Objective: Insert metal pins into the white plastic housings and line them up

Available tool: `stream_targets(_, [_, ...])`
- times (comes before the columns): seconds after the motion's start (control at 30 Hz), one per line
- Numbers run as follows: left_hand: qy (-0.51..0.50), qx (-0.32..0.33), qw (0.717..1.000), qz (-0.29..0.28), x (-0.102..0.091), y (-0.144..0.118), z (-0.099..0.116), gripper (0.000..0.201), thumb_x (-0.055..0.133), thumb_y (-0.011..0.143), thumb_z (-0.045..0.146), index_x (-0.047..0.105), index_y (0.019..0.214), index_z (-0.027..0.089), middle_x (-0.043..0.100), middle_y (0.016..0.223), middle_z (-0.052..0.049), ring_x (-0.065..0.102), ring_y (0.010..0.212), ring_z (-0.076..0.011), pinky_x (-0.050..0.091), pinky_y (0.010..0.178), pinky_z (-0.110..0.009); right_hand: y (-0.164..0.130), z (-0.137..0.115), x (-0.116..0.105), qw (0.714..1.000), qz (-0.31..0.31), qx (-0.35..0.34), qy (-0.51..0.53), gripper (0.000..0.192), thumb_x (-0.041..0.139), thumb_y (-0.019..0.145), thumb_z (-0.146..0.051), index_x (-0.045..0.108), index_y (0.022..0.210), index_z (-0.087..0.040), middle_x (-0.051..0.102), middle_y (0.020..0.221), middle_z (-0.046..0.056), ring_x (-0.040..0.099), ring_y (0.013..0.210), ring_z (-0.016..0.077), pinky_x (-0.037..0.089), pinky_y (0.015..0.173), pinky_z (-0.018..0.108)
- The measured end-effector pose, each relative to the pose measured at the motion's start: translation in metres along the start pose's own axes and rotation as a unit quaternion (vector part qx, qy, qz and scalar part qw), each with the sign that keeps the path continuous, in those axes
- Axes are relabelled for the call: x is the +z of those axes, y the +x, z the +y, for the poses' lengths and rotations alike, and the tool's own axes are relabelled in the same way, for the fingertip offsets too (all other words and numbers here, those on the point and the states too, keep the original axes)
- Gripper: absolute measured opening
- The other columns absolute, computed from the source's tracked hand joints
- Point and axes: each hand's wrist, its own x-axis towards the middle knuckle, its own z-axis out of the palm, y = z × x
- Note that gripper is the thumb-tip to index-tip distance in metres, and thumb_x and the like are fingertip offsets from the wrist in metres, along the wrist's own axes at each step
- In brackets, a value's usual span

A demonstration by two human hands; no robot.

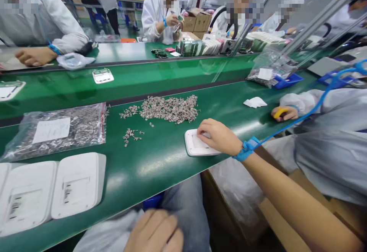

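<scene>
The right hand (219,135) lies flat on a small white plastic housing (196,145) at the near edge of the green tabletop (160,160), right of centre in the frame; its fingers curl over the housing's top edge, a loose grip that presses down more than it clamps. The left hand (156,231) is low at the bottom centre, below the tabletop edge, resting on a pale bag (106,236) in the lap; its fingers are bent, and I cannot tell whether they grip anything.

What worries me is how close that housing sits to the edge. A careless pull toward the body could tip it off into the lap. The blue wrist strap (246,148) trails a coiled cord (323,95) off to the right, and a wide sweep of the arm could drag it taut.

Just above the housing, at centre frame, lies a heap of small metal clips (169,108), with a few strays (130,135) to its left. A sleeve brushing through would scatter them. Further left sits a clear bag of the same clips (57,129), and at lower left two larger white covers (51,192) lie side by side. To the right, a neighbour's hand (283,113) holds something yellow, near a white scrap (255,102).
</scene>
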Motion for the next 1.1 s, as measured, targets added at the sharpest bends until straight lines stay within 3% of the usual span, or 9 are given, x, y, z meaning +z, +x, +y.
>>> stream_targets(0.07, [-0.050, 0.041, 0.998, -0.016, 0.014, 0.055, -0.007, 0.021, 0.049, 0.083, 0.009, 0.059, 0.089, 0.026, 0.065, 0.079, -0.004, 0.057, 0.072, -0.0206, 0.045, 0.063, -0.037, 0.002, 0.001, 0.000, 1.000, -0.008, 0.005, -0.005, 0.010, 0.058, 0.088, -0.016, 0.066, 0.082, -0.017, 0.063, 0.088, 0.006, 0.056, 0.087, 0.0191, 0.041, 0.078, 0.030])
stream_targets(0.17, [-0.108, -0.065, 0.991, 0.036, 0.050, 0.140, -0.039, 0.018, 0.050, 0.083, 0.008, 0.055, 0.093, 0.022, 0.064, 0.095, -0.006, 0.058, 0.093, -0.0215, 0.047, 0.082, -0.037, 0.006, 0.002, -0.001, 1.000, -0.016, 0.015, -0.013, 0.008, 0.060, 0.086, -0.014, 0.066, 0.083, -0.017, 0.062, 0.086, 0.004, 0.056, 0.082, 0.0169, 0.038, 0.073, 0.027])
stream_targets(0.27, [-0.167, -0.133, 0.977, 0.020, 0.090, 0.186, -0.076, 0.023, 0.053, 0.075, 0.002, 0.054, 0.090, 0.019, 0.063, 0.092, -0.004, 0.059, 0.088, -0.0183, 0.048, 0.081, -0.033, 0.012, 0.003, -0.003, 1.000, -0.020, 0.018, -0.006, 0.007, 0.061, 0.085, -0.014, 0.067, 0.083, -0.017, 0.062, 0.084, 0.002, 0.056, 0.078, 0.0149, 0.037, 0.070, 0.026])
stream_targets(0.4, [-0.214, -0.159, 0.964, -0.003, 0.115, 0.186, -0.095, 0.026, 0.052, 0.076, 0.000, 0.056, 0.092, 0.020, 0.065, 0.090, -0.001, 0.061, 0.081, -0.0148, 0.047, 0.076, -0.029, 0.016, 0.002, -0.003, 0.999, -0.023, 0.035, 0.009, 0.007, 0.062, 0.084, -0.014, 0.067, 0.080, -0.017, 0.062, 0.082, 0.002, 0.056, 0.075, 0.0138, 0.036, 0.069, 0.025])
stream_targets(0.73, [-0.155, -0.115, 0.980, -0.052, 0.108, 0.182, -0.088, 0.017, 0.058, 0.079, 0.007, 0.053, 0.085, 0.022, 0.062, 0.089, -0.001, 0.050, 0.098, -0.0216, 0.040, 0.090, -0.037, 0.019, 0.004, -0.008, 0.998, -0.059, 0.037, 0.003, 0.007, 0.062, 0.080, -0.013, 0.066, 0.078, -0.018, 0.063, 0.082, 0.002, 0.054, 0.072, 0.0133, 0.033, 0.065, 0.025])
stream_targets(1.1, [-0.132, -0.122, 0.980, -0.083, 0.108, 0.182, -0.086, 0.019, 0.055, 0.080, 0.006, 0.049, 0.085, 0.023, 0.060, 0.089, 0.000, 0.051, 0.096, -0.0211, 0.036, 0.086, -0.037, 0.027, -0.005, -0.011, 0.989, -0.092, 0.115, -0.016, 0.010, 0.068, 0.078, -0.014, 0.061, 0.073, -0.019, 0.065, 0.081, 0.001, 0.056, 0.074, 0.0148, 0.030, 0.060, 0.025])
